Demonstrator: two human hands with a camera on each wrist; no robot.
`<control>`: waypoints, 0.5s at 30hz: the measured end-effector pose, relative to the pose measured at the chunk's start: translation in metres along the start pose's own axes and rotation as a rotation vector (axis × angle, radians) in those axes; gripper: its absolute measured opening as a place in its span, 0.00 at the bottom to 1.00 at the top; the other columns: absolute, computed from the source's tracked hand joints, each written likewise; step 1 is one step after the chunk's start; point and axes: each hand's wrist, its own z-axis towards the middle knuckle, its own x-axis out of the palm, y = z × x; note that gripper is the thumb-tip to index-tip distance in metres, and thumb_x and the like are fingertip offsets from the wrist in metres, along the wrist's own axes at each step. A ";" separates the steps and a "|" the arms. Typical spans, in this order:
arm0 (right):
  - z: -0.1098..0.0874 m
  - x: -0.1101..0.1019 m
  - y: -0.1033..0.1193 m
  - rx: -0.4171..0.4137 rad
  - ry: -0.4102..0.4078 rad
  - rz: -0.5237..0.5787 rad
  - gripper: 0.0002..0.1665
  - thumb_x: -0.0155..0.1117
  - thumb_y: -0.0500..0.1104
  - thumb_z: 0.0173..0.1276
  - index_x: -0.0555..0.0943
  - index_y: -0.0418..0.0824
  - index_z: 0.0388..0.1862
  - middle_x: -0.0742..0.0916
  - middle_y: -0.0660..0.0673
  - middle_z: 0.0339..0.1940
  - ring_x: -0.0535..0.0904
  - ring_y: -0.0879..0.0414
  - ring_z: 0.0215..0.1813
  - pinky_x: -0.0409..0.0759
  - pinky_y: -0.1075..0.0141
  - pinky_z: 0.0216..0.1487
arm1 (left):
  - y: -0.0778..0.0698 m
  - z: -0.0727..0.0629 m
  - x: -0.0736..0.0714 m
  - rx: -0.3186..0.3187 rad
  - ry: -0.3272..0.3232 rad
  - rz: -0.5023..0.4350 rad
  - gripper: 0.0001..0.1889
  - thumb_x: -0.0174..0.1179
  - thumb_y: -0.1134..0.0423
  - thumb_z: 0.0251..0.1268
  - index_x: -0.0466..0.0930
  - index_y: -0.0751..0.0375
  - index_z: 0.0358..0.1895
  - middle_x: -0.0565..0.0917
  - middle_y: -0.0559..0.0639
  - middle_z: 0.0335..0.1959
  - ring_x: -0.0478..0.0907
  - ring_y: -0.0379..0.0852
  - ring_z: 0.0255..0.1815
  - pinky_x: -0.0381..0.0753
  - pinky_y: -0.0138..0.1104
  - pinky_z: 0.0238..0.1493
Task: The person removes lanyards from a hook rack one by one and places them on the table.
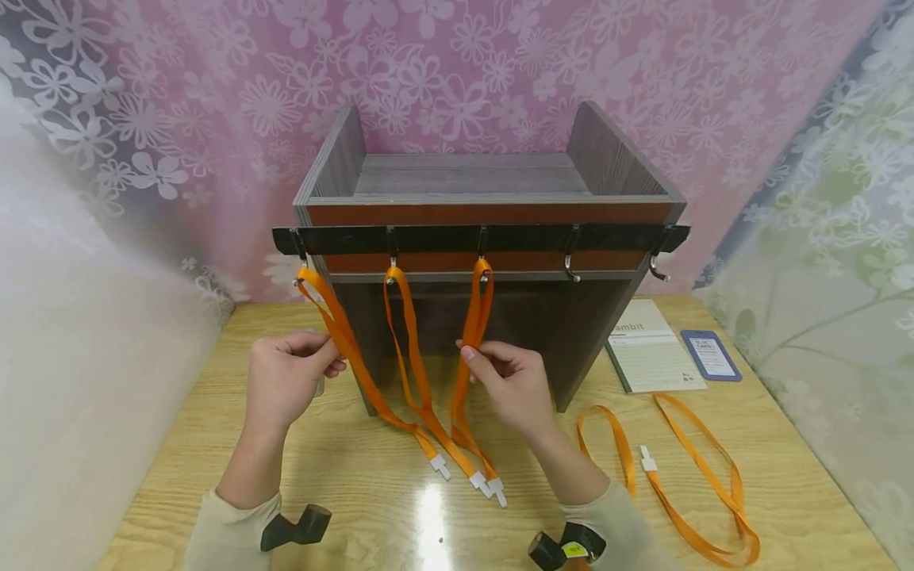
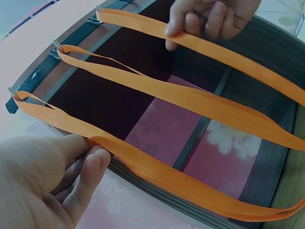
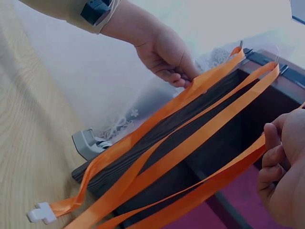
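Three orange lanyards with white clips hang from the left, second and middle hooks of a black hook rail (image 1: 437,239). My left hand (image 1: 289,377) pinches the leftmost lanyard (image 1: 341,329) between thumb and fingers, a little below its hook. At the middle hook, my right hand (image 1: 510,385) pinches the strap of the third lanyard (image 1: 477,317). Between the hands the second lanyard (image 1: 410,333) hangs untouched. In the left wrist view, the left thumb and fingertips (image 2: 101,157) meet at the strap's edge. The right wrist view shows the right fingers (image 3: 272,157) curled at their strap.
Two hooks (image 1: 571,270) on the right hold nothing. The rail crosses the front of a grey wooden shelf (image 1: 614,151). On the table's right lie another orange lanyard (image 1: 735,492), a notepad (image 1: 653,349) and a blue card holder (image 1: 710,355). A grey tape dispenser (image 3: 86,144) stands beside the shelf.
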 end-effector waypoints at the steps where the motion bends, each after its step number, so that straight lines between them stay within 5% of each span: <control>1: 0.000 -0.002 0.003 -0.002 0.010 -0.004 0.13 0.63 0.35 0.72 0.84 0.29 0.28 0.89 0.31 0.38 0.66 0.63 0.18 0.65 0.71 0.16 | 0.000 0.000 0.000 0.000 0.000 -0.001 0.11 0.69 0.66 0.62 0.88 0.75 0.39 0.87 0.37 0.21 0.86 0.41 0.21 0.88 0.33 0.28; 8: -0.002 -0.013 0.026 -0.033 0.042 -0.029 0.08 0.62 0.34 0.72 0.86 0.33 0.35 0.86 0.38 0.29 0.66 0.60 0.20 0.67 0.69 0.18 | 0.001 0.000 0.000 0.009 -0.002 0.009 0.11 0.69 0.66 0.63 0.88 0.75 0.39 0.87 0.39 0.21 0.86 0.40 0.21 0.88 0.33 0.28; 15: -0.003 -0.025 0.051 -0.182 0.058 -0.030 0.08 0.60 0.29 0.71 0.84 0.31 0.32 0.90 0.57 0.38 0.64 0.59 0.19 0.67 0.68 0.18 | 0.000 0.000 0.000 0.012 -0.003 0.006 0.10 0.67 0.68 0.63 0.88 0.76 0.39 0.87 0.38 0.21 0.85 0.40 0.21 0.89 0.32 0.28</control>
